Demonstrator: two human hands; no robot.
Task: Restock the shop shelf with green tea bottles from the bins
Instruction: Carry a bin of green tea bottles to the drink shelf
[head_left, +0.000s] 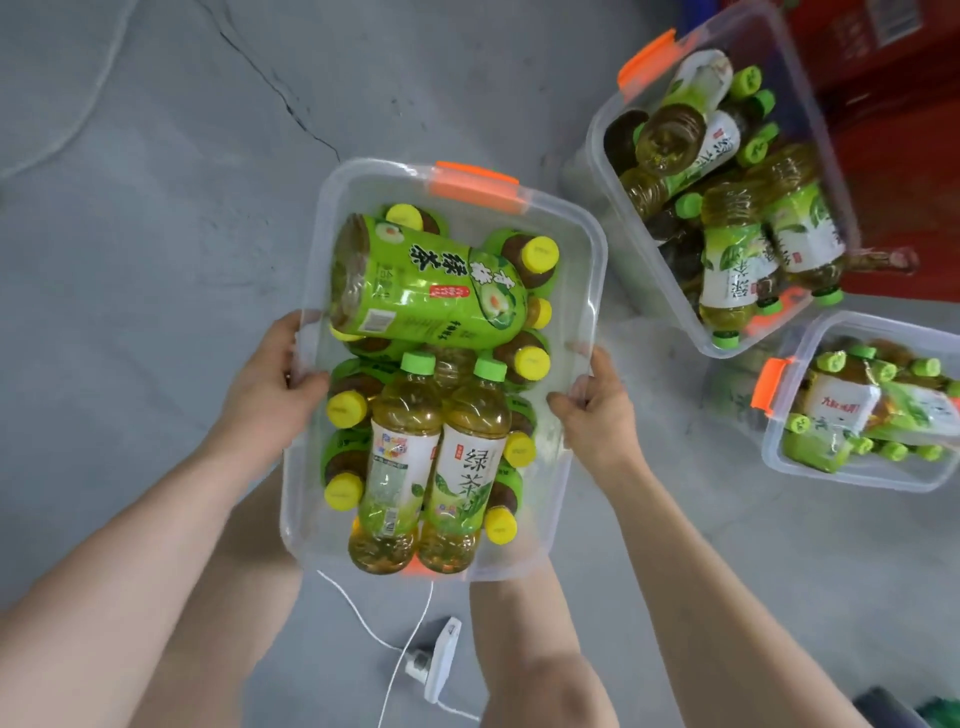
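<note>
Grey concrete floor (156, 208), cracked near the top, carries three clear plastic bins of bottled tea; no shelf is in view from the head camera.

Head view: the person grips the nearest bin (582, 244) by its two long walls. The left hand (275, 384) is closed over the left rim, fingers inside; the right hand (597, 405) is closed over the right rim likewise. Both sit at about mid-length, so neither is clearly nearer the load. The bin's long axis runs away from the person, its orange latch (475, 184) at the far end.

Inside, directly between the hands, two green-capped green tea bottles (431, 467) lie side by side on top, long axes along the bin, caps pointing away from the person. Beyond them a larger green-labelled bottle (415, 280) lies crosswise, its base to the left. Yellow-capped bottles (345, 408) stand upright beneath.

A second bin (613, 135), far right, holds jumbled green-capped bottles; a third bin (779, 457) lies nearer on the right.

Judgement: whether the bin is lifted or resting cannot be told. A white cable and plug (441, 660) lie underfoot, a tripping hazard.
</note>
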